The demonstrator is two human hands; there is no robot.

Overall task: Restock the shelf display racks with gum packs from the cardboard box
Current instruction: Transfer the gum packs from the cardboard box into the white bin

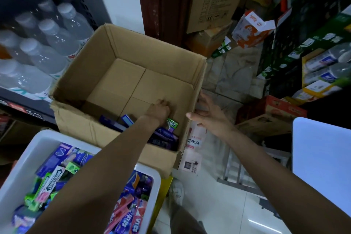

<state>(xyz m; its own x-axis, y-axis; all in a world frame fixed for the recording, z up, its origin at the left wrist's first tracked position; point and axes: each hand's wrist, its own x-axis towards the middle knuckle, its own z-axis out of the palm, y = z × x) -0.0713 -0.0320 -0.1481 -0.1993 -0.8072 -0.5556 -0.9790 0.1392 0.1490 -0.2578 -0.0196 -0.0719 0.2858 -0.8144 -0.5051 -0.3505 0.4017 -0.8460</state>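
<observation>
Left hand reaches into the cardboard box, grasp unclear; light, stiff gum packs lie beneath; right hand splayed, holding nothing.

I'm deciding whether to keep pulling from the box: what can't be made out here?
Head view only:
- Left hand: fingers curl away inside the cardboard box; any grasp hidden.
- Purple gum packs: partly under the forearm; count unclear.
- White bin: cut off by the bottom edge.
- Right hand rests on the box rim; fingertips hidden.
</observation>
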